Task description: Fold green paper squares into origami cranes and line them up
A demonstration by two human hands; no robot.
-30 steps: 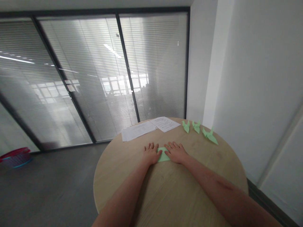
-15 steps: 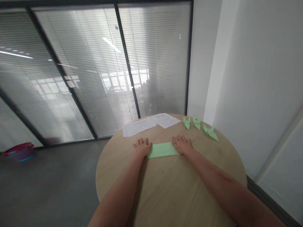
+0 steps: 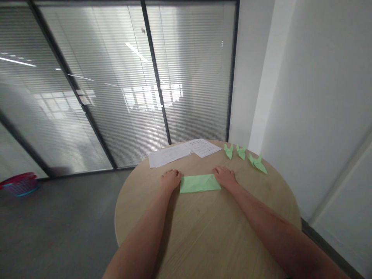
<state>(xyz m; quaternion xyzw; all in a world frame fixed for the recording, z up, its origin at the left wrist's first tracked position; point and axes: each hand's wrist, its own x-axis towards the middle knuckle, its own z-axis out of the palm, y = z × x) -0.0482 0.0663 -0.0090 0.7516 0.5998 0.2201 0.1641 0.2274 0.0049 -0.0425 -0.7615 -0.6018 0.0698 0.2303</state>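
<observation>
A pale green folded sheet of paper (image 3: 200,183) lies as a wide strip on the round wooden table, its long side running left to right. At its left end is my left hand (image 3: 171,179), fingers curled and closed at the upper corner. My right hand (image 3: 225,177) covers the upper right corner, its fingers also drawn in against the paper. Both sets of fingertips are partly hidden. Beyond my right hand stand three green origami cranes, a left one (image 3: 228,151), a middle one (image 3: 241,152) and a larger right one (image 3: 257,163).
Printed white sheets (image 3: 170,155) lie overlapping at the table's far edge, one with text (image 3: 203,147) on top. The round table (image 3: 200,232) stands near a white wall (image 3: 325,116) and a glass partition with blinds (image 3: 197,77). A red and blue basket (image 3: 20,184) sits on the floor at left.
The fingers of both hands, spread flat before, have curled in at the paper's ends. My left hand has shifted slightly left, uncovering more of the paper's left end.
</observation>
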